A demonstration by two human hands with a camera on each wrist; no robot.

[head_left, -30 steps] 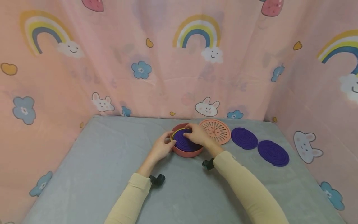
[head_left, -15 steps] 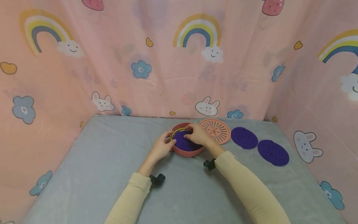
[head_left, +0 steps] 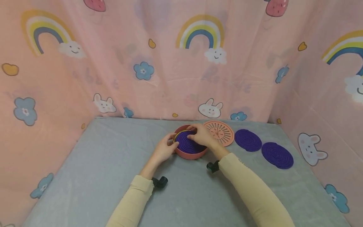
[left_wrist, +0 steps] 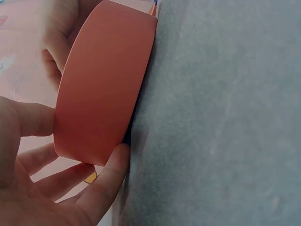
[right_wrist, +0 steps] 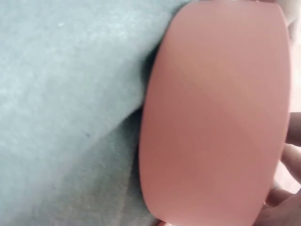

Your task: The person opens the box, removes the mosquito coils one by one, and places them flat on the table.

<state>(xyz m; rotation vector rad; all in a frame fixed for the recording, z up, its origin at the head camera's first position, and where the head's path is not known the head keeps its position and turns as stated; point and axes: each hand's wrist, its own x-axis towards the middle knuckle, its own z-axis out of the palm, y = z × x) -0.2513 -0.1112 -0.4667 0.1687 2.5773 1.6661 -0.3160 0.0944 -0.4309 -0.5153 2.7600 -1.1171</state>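
Note:
A reddish round box [head_left: 190,156] stands on the table in the head view. Inside it lies a purple ridged coaster [head_left: 185,143], with a yellow rim [head_left: 177,135] showing along its far left edge. My left hand [head_left: 164,148] grips the box's left side, thumb at the rim; the left wrist view has its fingers [left_wrist: 101,188] against the red wall [left_wrist: 103,84] and low by the table. From above, my right hand [head_left: 202,136] reaches over the box and pinches the purple coaster's far right edge. The box wall [right_wrist: 216,117] hides most of the right wrist view.
A peach slotted lid [head_left: 222,135] lies just behind the box to the right. Beyond it are two purple ridged coasters [head_left: 247,140], the nearer [head_left: 277,155] farther right. Patterned pink curtains [head_left: 158,91] rise around the back and sides of the grey-covered table [head_left: 122,151].
The purple coaster shifts slightly in the box under my right hand: more yellow showed half a second ago than now. My left hand keeps its place on the box.

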